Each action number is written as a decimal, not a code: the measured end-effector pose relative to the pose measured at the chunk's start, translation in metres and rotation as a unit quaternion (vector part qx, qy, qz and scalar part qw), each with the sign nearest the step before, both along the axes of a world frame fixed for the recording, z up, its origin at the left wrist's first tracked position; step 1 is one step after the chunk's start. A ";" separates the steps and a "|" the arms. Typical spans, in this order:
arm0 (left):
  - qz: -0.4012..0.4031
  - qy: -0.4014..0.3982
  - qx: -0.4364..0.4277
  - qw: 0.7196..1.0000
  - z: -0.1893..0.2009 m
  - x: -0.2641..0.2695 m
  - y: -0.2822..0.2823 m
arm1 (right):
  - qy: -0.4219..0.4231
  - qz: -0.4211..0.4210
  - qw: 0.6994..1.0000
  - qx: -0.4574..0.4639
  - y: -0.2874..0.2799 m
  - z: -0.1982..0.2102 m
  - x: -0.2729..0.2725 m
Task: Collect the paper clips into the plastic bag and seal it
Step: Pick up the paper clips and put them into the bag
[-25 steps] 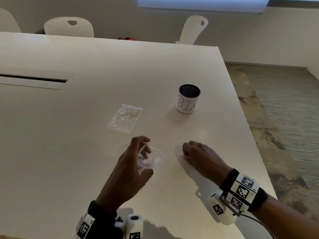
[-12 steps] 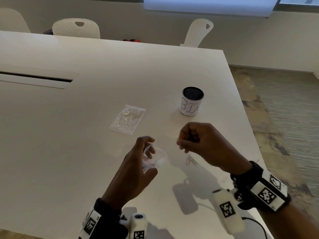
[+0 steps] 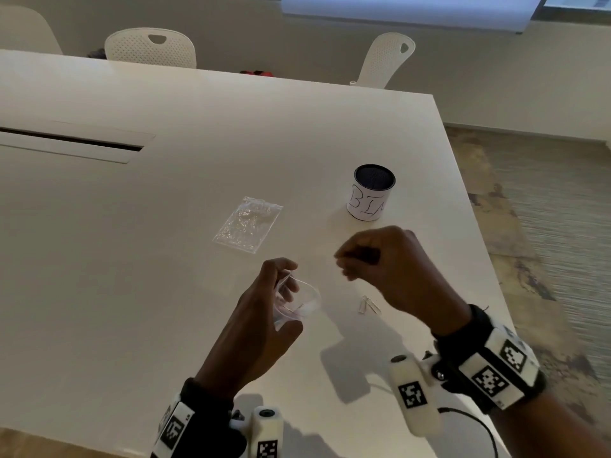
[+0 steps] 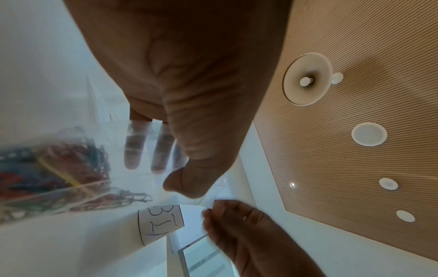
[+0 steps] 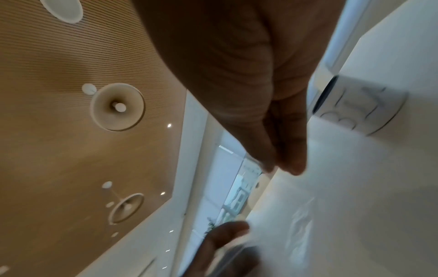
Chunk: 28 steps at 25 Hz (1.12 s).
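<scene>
My left hand [image 3: 281, 292] grips a small clear plastic bag [image 3: 302, 302] just above the table and holds its mouth open. In the left wrist view the bag [image 4: 71, 168] holds several coloured paper clips [image 4: 54, 172], and my fingers [image 4: 132, 148] show through the film. My right hand [image 3: 340, 259] hovers right of the bag's mouth. Its thumb and fingertips [image 5: 284, 165] are pinched together on a paper clip that barely shows. Two loose paper clips [image 3: 368, 305] lie on the table under that hand.
A second clear bag [image 3: 248, 224] lies flat on the white table [image 3: 165, 259], beyond my left hand. A white cup marked BIN [image 3: 370, 193] stands at the back right. The table's right edge [image 3: 479, 246] is close to my right arm. Chairs stand at the far side.
My right hand has lifted off the table with its fingers pinched and moved up and left toward the bag's mouth. The two loose clips beneath it came into view. My left hand stayed put.
</scene>
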<state>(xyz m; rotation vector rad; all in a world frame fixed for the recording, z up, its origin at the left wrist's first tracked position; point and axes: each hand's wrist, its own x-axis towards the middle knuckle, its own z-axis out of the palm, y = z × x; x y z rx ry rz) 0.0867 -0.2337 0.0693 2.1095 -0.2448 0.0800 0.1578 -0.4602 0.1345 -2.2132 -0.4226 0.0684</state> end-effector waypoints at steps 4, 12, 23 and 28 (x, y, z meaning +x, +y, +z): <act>0.001 0.001 -0.004 1.000 -0.001 0.001 0.001 | 0.070 -0.094 0.973 -0.200 -0.029 -0.042 0.005; -0.009 -0.004 -0.009 1.000 -0.002 0.001 0.000 | 0.061 -0.147 0.937 -0.310 0.002 -0.080 -0.014; -0.012 -0.003 0.002 1.000 0.000 -0.001 0.004 | 0.167 -0.119 0.954 -0.218 0.000 -0.079 -0.007; -0.015 -0.002 -0.002 1.000 -0.001 0.000 0.005 | 0.178 -0.082 0.949 -0.246 -0.002 -0.077 -0.005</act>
